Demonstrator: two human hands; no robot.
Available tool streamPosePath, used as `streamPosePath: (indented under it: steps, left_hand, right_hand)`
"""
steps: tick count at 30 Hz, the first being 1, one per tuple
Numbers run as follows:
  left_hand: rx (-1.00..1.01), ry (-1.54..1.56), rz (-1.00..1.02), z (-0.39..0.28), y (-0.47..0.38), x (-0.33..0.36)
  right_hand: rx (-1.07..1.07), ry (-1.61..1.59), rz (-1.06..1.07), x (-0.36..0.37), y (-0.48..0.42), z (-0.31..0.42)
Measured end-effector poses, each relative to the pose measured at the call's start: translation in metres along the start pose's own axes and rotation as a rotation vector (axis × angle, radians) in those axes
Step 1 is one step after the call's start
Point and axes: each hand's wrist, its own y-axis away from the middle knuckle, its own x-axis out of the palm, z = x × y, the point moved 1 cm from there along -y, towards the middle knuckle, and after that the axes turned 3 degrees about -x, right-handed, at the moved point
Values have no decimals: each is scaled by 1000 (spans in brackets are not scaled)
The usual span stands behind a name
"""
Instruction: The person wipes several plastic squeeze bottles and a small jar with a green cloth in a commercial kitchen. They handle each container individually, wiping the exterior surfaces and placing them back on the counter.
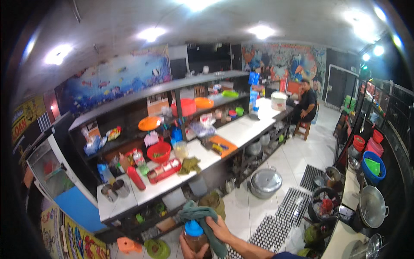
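At the bottom centre, my left hand [187,246] grips a bottle [196,240] of dark brown liquid with a blue cap [194,228]. My right hand [217,228] clutches a green cloth [200,212], which drapes over the far side of the cap and hangs down along the bottle. Past my hands runs a white-tiled counter [202,150]. On it are two metal cups [120,187], a red bottle [136,178], a red divided container [164,170], a crumpled olive cloth [189,165] and a red basin [159,152].
A large lidded pot [266,183] stands on the tiled floor beside perforated mats [280,207]. Gas cylinders [156,248] and an orange stool [129,244] are low at left. A wok [372,207] sits on the right-hand counter. One person [307,100] sits farther back.
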Motion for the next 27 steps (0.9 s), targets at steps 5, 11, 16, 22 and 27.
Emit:
streamPosePath:
  steps: [5,11,16,22,27]
  left_hand:
    - [-66,241,-70,6,7,10]
    - [-23,49,-133,-18,-4,20]
    - [41,205,-153,0,-7,24]
    - [-89,-36,-14,74,18,-19]
    - [7,-583,61,41,-2,-11]
  right_hand:
    - [-88,268,61,7,5,-4]
    - [-309,466,-126,20,16,4]
    - [-566,640,-101,25,25,4]
    - [-587,630,295,20,9,11]
    - [-566,727,344,19,7,29]
